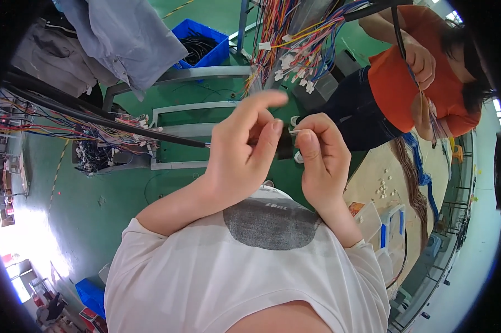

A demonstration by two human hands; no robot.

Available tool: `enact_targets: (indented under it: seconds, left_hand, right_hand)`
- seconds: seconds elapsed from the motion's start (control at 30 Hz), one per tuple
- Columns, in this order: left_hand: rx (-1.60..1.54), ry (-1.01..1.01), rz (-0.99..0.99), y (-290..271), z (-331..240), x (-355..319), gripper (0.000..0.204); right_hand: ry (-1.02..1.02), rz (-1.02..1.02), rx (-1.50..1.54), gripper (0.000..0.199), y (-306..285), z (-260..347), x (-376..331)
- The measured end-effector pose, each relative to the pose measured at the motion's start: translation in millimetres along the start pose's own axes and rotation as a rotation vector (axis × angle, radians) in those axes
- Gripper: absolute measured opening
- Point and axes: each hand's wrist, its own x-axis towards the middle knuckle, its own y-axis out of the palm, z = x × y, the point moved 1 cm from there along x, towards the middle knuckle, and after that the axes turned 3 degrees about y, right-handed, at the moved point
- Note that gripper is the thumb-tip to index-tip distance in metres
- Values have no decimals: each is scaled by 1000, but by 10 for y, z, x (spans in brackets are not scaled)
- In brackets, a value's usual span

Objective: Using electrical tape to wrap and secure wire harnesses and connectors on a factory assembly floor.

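My left hand (pixel 242 147) is closed round a small black block-like piece (pixel 285 145), its index finger raised and its thumb against the piece's edge. Much of that piece is hidden by my fingers, so its exact kind does not show. Just to its right, my right hand (pixel 323 158) pinches a thin pale wire (pixel 294 132) between thumb and index finger, with the wire's tip at the piece. From the left a black-sleeved cable (pixel 167 136) runs to behind my left hand, thin coloured wires showing at its end.
Bundles of coloured wires with white connectors (pixel 294 66) hang ahead. A co-worker in an orange top (pixel 394 91) handles another cable at the right. Metal frames (pixel 195 130), a blue bin (pixel 206 47) and draped grey clothing (pixel 125 39) stand beyond. A wooden table (pixel 372 172) holds small white parts.
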Motion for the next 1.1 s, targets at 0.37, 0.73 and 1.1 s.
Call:
enact_targets:
  seconds: [0.37, 0.73, 1.1]
  left_hand:
    - [384, 388, 42, -98, 53, -55, 11]
    - [694, 602, -67, -342, 273, -302, 14]
    - [901, 724, -143, -552, 403, -399, 17]
  right_hand:
    - [155, 107, 77, 10, 165, 108, 131]
    - [62, 417, -26, 23, 332, -214, 244]
    - [95, 550, 9, 23, 575, -358, 360]
